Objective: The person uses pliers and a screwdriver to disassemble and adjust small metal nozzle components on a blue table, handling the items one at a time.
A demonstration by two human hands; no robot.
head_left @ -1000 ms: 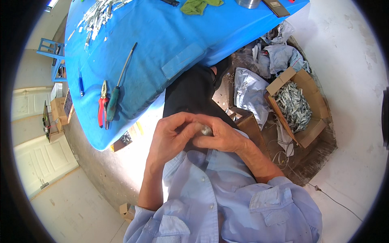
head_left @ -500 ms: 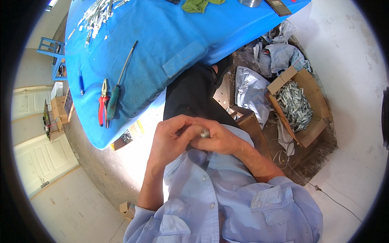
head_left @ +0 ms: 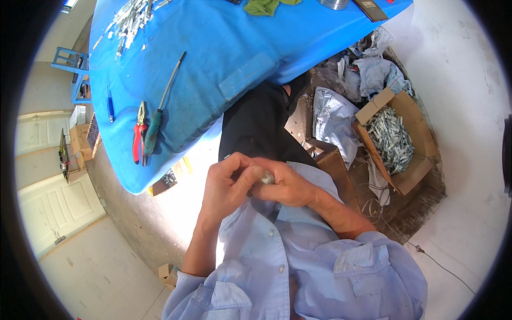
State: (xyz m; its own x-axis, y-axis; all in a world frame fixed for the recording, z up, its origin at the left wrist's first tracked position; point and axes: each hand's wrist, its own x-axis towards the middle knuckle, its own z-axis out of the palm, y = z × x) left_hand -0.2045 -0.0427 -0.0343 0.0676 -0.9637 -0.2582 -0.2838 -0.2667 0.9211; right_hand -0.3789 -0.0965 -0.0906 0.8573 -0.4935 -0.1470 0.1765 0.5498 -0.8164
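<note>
Just beyond the pale blue shirt (head_left: 256, 250), a small silvery piece (head_left: 268, 178) was pinched in the closed fingers of the left hand (head_left: 229, 184) and right hand (head_left: 290, 184). Mostly hidden, it was judged, tentatively, light, stiff and slippery, best gripped by its ends. Farther left, pliers (head_left: 141, 129) were laid on blue cloth (head_left: 213, 58).

No lettering, label, number or sign can be read anywhere in view.

On the blue-covered counter (head_left: 213, 45) we see red-handled pliers (head_left: 140, 134) just beside a green-handled screwdriver (head_left: 154, 130), a green cloth (head_left: 262, 7) farther off; leftward, a pale panelled door (head_left: 60, 209).
</note>
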